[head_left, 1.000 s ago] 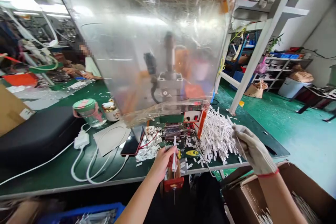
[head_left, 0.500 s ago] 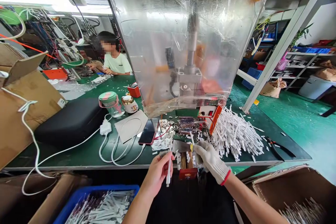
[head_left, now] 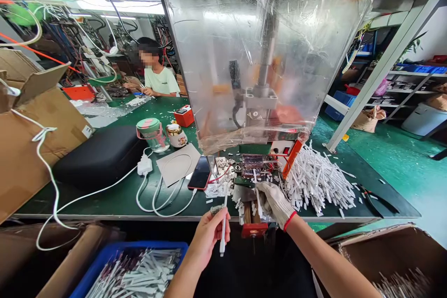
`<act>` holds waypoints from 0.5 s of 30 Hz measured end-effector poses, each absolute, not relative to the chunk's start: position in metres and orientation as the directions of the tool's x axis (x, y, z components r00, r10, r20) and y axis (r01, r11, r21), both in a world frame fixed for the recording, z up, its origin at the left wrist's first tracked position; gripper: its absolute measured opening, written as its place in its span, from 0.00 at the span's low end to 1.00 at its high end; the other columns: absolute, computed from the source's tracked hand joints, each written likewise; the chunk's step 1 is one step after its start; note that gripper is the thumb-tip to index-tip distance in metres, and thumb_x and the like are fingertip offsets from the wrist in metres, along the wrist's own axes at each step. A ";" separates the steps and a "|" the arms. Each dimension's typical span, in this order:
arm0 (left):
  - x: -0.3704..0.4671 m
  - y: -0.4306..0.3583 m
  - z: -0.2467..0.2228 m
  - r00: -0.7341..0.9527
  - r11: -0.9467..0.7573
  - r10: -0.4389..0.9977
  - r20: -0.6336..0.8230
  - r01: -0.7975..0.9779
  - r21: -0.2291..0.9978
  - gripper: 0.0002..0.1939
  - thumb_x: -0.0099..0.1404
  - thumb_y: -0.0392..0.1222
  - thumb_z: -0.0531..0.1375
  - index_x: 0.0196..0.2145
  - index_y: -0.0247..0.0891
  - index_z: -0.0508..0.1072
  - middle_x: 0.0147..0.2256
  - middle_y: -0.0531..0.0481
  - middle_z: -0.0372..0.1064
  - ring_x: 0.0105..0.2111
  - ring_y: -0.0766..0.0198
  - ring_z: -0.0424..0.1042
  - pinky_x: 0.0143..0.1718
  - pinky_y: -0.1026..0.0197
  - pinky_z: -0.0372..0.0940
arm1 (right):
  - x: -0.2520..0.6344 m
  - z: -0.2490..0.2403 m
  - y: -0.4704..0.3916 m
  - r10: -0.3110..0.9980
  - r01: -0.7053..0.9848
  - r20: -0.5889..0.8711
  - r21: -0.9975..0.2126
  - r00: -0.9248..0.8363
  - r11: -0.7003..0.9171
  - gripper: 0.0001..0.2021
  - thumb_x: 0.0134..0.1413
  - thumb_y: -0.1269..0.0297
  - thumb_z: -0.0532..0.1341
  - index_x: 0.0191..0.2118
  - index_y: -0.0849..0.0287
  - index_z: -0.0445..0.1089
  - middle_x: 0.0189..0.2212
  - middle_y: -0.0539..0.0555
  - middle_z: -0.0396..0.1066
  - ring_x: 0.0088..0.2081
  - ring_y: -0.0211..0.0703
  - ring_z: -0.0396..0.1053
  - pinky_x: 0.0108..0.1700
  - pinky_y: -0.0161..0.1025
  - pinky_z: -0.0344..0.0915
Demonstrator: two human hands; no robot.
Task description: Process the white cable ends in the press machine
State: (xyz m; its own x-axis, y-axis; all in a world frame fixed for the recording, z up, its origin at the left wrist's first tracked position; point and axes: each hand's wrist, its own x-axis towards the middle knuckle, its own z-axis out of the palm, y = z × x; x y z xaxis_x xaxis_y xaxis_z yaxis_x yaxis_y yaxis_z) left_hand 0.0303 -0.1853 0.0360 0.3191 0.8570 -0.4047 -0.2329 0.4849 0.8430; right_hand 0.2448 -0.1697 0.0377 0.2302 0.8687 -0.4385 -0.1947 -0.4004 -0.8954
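Note:
My left hand (head_left: 212,230), bare, is closed on a short white cable (head_left: 223,235) with a plug end pointing down. A grey, rough-looking piece (head_left: 217,209) sits by its fingers. My right hand (head_left: 274,200), in a white knitted glove with a red cuff, is closed on a thin white strip (head_left: 259,202) held upright. Just left of the strip lies a flat metal blade (head_left: 243,193), above a wooden block with a red front piece (head_left: 254,229) at the table edge. Behind the hands is a small dark metal fixture (head_left: 253,162) under the press.
A clear plastic guard (head_left: 223,56) hangs before the press. White strips are heaped (head_left: 317,177) at right, beside pliers (head_left: 379,201). A phone (head_left: 199,172), a bottle (head_left: 152,135) and a black case (head_left: 99,156) stand left. A blue bin (head_left: 185,247) is below. A co-worker (head_left: 159,77) sits beyond.
The view has shifted, so the scene sits further right. My right hand has moved slightly back from the yellow piece seen at its fingertips, and the white strip now shows in its fingers. My left hand still holds the cable.

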 end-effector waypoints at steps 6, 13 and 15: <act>0.032 -0.186 0.037 0.371 0.498 0.838 -0.400 -0.218 0.839 0.23 0.55 0.60 0.70 0.25 0.36 0.72 0.19 0.52 0.70 0.18 0.65 0.70 0.19 0.65 0.64 | 0.243 0.033 -0.167 0.868 -0.197 -0.454 -0.887 0.201 -0.418 0.15 0.52 0.53 0.58 0.23 0.54 0.56 0.09 0.42 0.54 0.09 0.31 0.46 0.12 0.32 0.42; 0.031 -0.180 0.054 0.428 0.410 0.827 -0.364 -0.018 0.912 0.23 0.58 0.60 0.67 0.36 0.36 0.76 0.20 0.55 0.67 0.17 0.67 0.67 0.18 0.66 0.60 | 0.267 0.060 -0.171 0.948 0.285 -0.256 -0.910 0.188 -0.302 0.16 0.57 0.48 0.58 0.29 0.56 0.62 0.17 0.46 0.64 0.15 0.33 0.54 0.18 0.33 0.48; 0.028 -0.174 0.058 0.452 0.331 0.819 -0.354 0.132 0.934 0.21 0.59 0.59 0.65 0.35 0.36 0.76 0.21 0.55 0.68 0.17 0.67 0.65 0.18 0.67 0.58 | 0.275 0.086 -0.180 0.993 0.570 -0.063 -0.814 0.103 -0.111 0.16 0.57 0.48 0.60 0.33 0.57 0.68 0.23 0.49 0.70 0.22 0.35 0.61 0.24 0.33 0.53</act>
State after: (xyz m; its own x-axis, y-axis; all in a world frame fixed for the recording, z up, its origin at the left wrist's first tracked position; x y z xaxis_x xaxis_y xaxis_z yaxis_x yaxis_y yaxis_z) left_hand 0.0279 -0.1737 0.0579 0.4524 0.8186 -0.3538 0.1321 0.3308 0.9344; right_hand 0.2749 -0.1801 0.0864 0.1031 0.9927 -0.0626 0.5697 -0.1106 -0.8144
